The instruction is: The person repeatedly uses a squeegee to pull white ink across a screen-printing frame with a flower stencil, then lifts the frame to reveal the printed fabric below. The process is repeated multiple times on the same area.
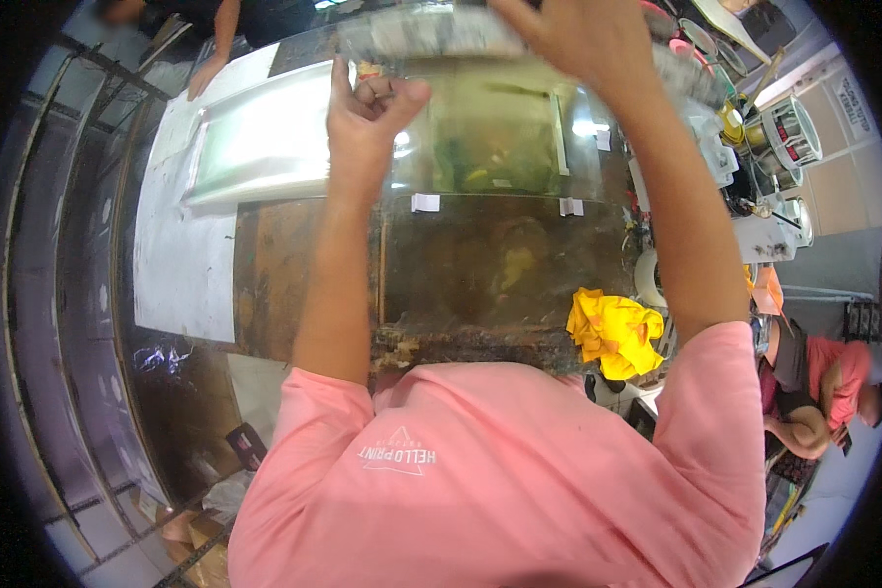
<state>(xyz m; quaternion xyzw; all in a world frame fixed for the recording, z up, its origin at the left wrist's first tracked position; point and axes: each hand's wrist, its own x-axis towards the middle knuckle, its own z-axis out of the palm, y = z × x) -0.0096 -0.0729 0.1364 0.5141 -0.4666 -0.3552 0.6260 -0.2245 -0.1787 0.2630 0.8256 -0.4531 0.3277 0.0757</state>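
Note:
My left hand (370, 101) is raised over the table beside the right end of a white-framed, pale translucent panel (255, 193). Its index finger points up, the other fingers are partly curled, the thumb stands apart, and I see nothing in its grasp. To its right lies a greenish translucent panel (495, 147). My right hand (588, 39) reaches to the far side with its thumb stretched left. The top edge cuts off its other fingers, so any hold is hidden. A blurred grey-white band (436, 37) runs along the far side, close to that hand.
Small white tabs (425, 203) lie along the panels' near edge. A crumpled yellow cloth (615, 333) sits at the near right. Tubs (792, 132) crowd the right side. Another person's hand (206, 76) rests at the far left; a seated person (823, 402) is at right.

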